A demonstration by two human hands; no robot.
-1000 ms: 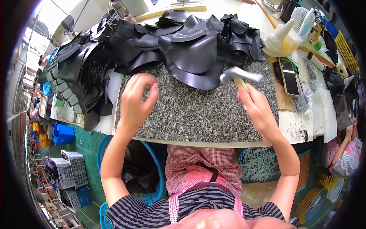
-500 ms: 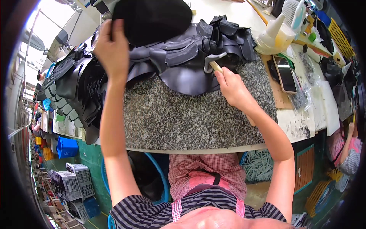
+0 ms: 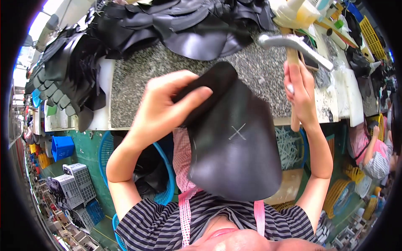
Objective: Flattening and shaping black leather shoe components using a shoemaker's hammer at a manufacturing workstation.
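Note:
A black leather shoe piece (image 3: 234, 163) hangs in front of my chest, past the near edge of the table. My left hand (image 3: 165, 102) grips its folded-over upper end, thumb on top. A pale crossed mark shows on its smooth face. In my right hand (image 3: 300, 90) is a hammer (image 3: 299, 45), raised with its metal head up and its wooden handle running down through the fist. Something small and whitish pokes out between those fingers; I cannot make out what it is. The hammer and the leather are apart.
Heaped black leather pieces (image 3: 205, 39) lie along the back of a speckled stone slab (image 3: 138, 90), with more stacked at left. A glue bottle (image 3: 299, 14) stands at the back right. Blue baskets (image 3: 171, 167) sit under the table. Another person (image 3: 368, 144) works at far right.
My left hand has brought the leather piece from the back left down toward my chest. My right hand has lifted the hammer off the pile, up and to the right. The view has shifted.

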